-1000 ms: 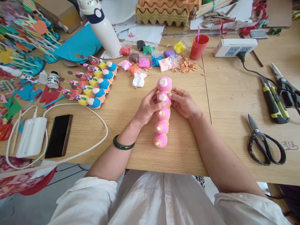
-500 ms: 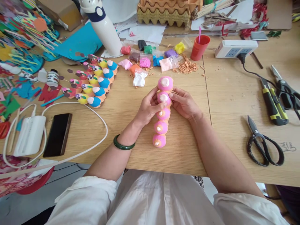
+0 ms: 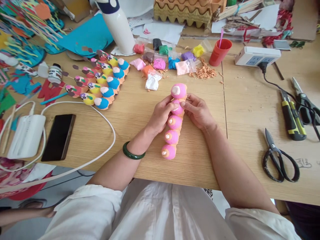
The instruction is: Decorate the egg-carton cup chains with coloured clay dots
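Observation:
A strip of egg carton, its several bumps covered in pink clay, lies lengthwise away from me between my hands. My left hand grips its left side, with the thumb pressed on the white clay of the second bump from the far end. My right hand holds the opposite edge, thumb at the same bump. A larger white patch tops the farthest bump; the nearer ones carry small white dabs on bare orange tops. Fingers under the strip are hidden.
Bagged clay in several colours, including a white packet, lies beyond the strip. A decorated egg carton piece stands left, near a phone and white cable. Scissors and a utility knife lie right. A red cup stands behind.
My left thumb has moved up onto the second bump's white clay, covering most of it. The strip is slightly more tilted. The whole view has shifted a little.

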The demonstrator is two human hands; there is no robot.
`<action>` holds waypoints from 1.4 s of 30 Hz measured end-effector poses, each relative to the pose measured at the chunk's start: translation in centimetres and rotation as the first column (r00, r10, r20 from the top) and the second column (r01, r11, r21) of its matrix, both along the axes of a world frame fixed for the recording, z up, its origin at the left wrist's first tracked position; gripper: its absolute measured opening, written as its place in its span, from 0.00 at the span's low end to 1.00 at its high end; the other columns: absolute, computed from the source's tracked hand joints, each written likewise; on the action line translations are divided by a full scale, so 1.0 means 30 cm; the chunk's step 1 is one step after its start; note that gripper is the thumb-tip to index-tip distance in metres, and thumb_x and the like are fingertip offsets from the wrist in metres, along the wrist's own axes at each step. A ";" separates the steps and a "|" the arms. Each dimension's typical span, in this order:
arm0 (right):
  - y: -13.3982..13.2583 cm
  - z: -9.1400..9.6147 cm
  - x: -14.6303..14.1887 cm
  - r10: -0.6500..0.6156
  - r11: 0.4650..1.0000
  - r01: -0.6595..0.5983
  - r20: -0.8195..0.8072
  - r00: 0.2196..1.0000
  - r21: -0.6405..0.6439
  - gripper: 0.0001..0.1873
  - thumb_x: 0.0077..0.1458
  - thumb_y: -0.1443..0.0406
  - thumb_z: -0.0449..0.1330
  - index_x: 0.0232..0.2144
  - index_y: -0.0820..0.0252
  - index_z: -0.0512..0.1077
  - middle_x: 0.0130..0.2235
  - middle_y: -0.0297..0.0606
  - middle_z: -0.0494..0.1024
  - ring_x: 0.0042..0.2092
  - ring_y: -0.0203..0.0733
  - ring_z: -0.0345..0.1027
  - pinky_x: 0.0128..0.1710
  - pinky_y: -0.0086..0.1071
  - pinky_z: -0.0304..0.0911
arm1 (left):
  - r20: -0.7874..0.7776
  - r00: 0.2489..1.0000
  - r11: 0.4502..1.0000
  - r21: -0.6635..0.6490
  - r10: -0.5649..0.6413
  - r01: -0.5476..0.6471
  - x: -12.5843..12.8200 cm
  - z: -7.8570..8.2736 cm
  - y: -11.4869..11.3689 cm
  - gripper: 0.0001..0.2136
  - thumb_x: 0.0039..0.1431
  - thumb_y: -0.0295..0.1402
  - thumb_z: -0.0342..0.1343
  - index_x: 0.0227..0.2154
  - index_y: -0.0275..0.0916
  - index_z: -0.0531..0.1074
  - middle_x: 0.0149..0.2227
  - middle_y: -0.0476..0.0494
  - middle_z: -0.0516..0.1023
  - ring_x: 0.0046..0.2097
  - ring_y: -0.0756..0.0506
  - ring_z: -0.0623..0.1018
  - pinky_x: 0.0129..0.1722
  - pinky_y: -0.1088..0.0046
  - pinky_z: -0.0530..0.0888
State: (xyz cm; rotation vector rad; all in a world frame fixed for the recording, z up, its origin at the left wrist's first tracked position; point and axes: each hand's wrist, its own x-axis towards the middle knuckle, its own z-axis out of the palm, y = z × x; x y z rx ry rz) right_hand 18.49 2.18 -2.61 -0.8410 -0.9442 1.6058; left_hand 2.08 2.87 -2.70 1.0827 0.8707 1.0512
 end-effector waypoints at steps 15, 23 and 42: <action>0.007 -0.016 0.060 0.006 0.999 -0.007 -0.018 1.000 -0.041 0.25 0.49 0.49 0.79 0.45 0.49 0.79 0.41 0.33 0.88 0.46 0.48 0.84 0.52 0.44 0.80 | 0.332 0.925 0.972 -0.083 -0.182 0.221 -0.004 0.044 -0.002 0.23 0.55 0.47 0.76 0.52 0.48 0.83 0.45 0.44 0.86 0.50 0.38 0.85 0.47 0.63 0.79; 0.003 -0.013 0.061 0.036 0.998 -0.038 -0.042 0.998 -0.059 0.24 0.48 0.51 0.79 0.45 0.49 0.80 0.39 0.31 0.87 0.42 0.44 0.83 0.49 0.39 0.80 | 0.303 0.939 0.977 -0.085 -0.160 0.194 -0.002 0.053 -0.015 0.27 0.49 0.42 0.82 0.52 0.47 0.82 0.44 0.45 0.87 0.50 0.37 0.86 0.45 0.65 0.79; -0.003 -0.011 0.068 0.073 0.996 -0.071 0.019 0.997 -0.059 0.29 0.45 0.49 0.79 0.48 0.47 0.80 0.39 0.30 0.85 0.41 0.42 0.81 0.44 0.36 0.78 | 0.348 0.917 0.971 -0.068 -0.192 0.229 -0.010 0.054 -0.010 0.25 0.48 0.38 0.81 0.48 0.40 0.81 0.37 0.47 0.84 0.37 0.47 0.83 0.36 0.73 0.77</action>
